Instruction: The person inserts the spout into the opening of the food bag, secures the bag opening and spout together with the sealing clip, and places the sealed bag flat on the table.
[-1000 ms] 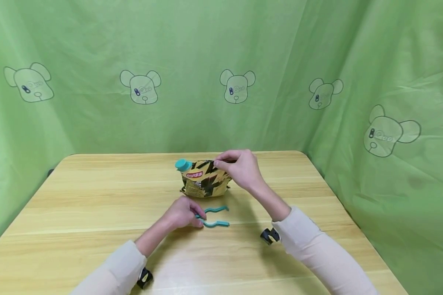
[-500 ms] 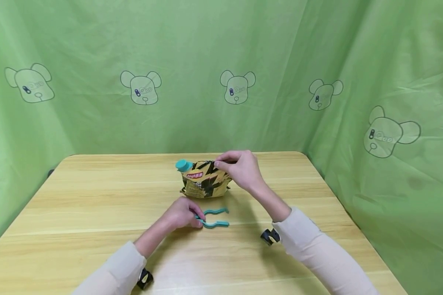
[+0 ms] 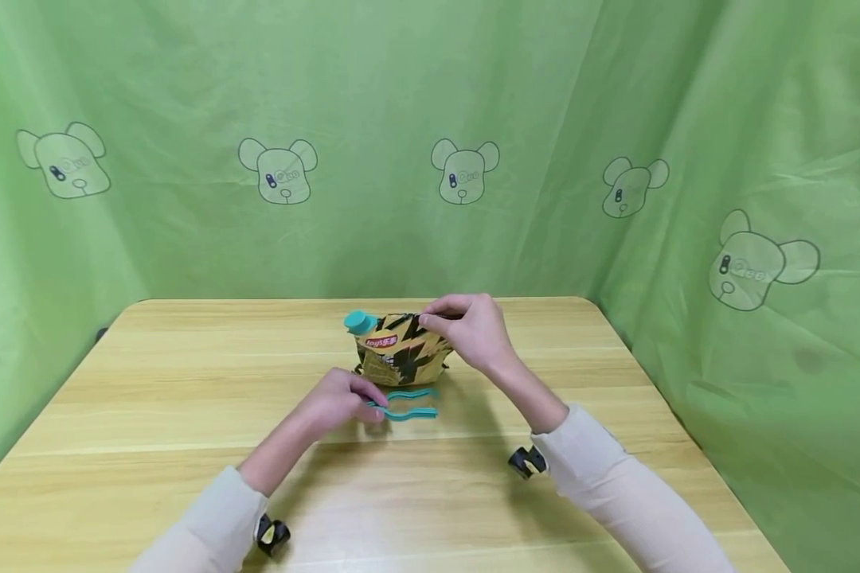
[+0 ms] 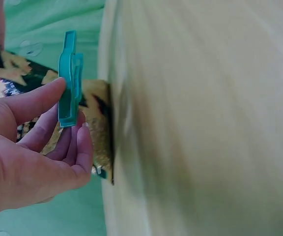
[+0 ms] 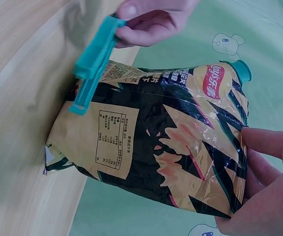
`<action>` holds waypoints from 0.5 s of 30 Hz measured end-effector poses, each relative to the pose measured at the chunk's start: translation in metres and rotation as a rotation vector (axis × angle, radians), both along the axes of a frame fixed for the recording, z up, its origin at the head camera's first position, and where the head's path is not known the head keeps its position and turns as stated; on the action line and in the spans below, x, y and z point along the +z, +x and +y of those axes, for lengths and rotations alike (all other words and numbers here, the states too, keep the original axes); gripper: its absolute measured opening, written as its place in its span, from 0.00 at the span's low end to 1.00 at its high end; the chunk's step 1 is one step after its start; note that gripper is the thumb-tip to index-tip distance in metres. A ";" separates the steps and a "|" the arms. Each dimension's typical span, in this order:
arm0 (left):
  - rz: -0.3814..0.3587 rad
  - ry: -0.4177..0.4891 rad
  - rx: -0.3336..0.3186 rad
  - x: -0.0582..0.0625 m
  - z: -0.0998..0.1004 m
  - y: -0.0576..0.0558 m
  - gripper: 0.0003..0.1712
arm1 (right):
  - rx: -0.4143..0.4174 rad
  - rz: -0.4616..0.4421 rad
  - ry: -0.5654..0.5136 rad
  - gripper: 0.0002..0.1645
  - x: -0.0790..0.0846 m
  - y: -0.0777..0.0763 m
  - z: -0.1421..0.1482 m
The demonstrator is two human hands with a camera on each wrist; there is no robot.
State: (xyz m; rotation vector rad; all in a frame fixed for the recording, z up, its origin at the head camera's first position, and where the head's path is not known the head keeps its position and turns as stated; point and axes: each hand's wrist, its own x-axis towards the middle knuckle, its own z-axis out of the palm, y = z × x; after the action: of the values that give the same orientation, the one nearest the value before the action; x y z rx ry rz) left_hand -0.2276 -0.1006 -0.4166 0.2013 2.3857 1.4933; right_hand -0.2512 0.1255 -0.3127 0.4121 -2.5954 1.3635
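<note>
In the head view a gold-and-black chip bag stands upright on the table, a teal round spout cap at its upper left corner. My right hand pinches the bag's top edge at the right end between thumb and fingers. My left hand holds a teal bag clip by its left end, its two arms spread apart and pointing right. That clip sits low in front of the bag; in the right wrist view the clip overlaps the bag's lower part.
The wooden table extends around both hands. Green curtains printed with bear outlines hang behind it and along the sides. A black wrist mount shows under the right sleeve, another mount by the left.
My left hand has lifted and moved slightly left and away from me, carrying the clip nearer to the bag. The right hand keeps its pinch on the bag's top edge.
</note>
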 end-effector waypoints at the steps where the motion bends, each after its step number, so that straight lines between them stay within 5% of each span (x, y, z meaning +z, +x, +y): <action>1: -0.003 0.004 0.007 0.003 -0.002 0.000 0.09 | 0.001 -0.001 0.001 0.06 0.000 0.000 0.000; 15: 0.028 0.027 -0.010 0.040 -0.048 -0.006 0.10 | -0.004 -0.016 0.006 0.06 -0.001 0.000 0.001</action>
State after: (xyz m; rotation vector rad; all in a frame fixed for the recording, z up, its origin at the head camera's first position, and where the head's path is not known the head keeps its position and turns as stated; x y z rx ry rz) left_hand -0.2336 -0.1490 -0.3767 0.2412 2.3833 1.5287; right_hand -0.2514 0.1264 -0.3133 0.3981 -2.6127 1.3635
